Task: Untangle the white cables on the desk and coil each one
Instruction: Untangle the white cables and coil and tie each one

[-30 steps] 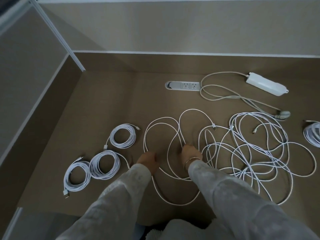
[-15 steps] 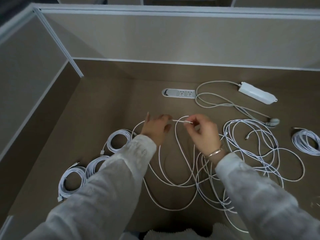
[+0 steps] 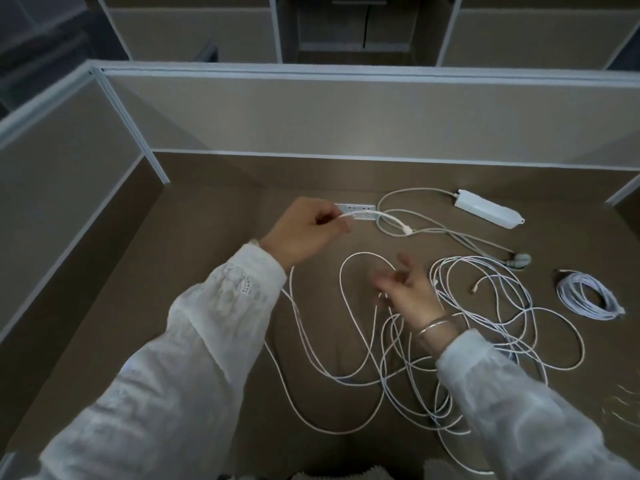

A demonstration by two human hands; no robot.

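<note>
Head view: the left hand [image 3: 304, 233] is raised over the desk [image 3: 214, 282] and pinches the end of a thin white cable [image 3: 349, 341] between thumb and fingers, its plug end [image 3: 408, 231] sticking out to the hand's right. The right hand [image 3: 408, 289] hovers lower, fingers loosely spread and blurred; whether a strand passes between them I cannot tell. Below and to the right of that hand lies the tangle [image 3: 485, 327], many loose overlapping loops on the brown surface. Further right of it rests a coiled cable [image 3: 588, 296], already bundled.

The cable looks light, limp and smooth-jacketed, round in section. It should slide easily through curled fingers but snag where loops cross. The best hold is probably near the plug, where the stiffer moulded end gives purchase, feeding slack out of the tangle rather than tugging. Beyond the left hand sit a matte white power strip [image 3: 488, 209] with thicker grey cord and a recessed socket panel [image 3: 360, 210].
</note>
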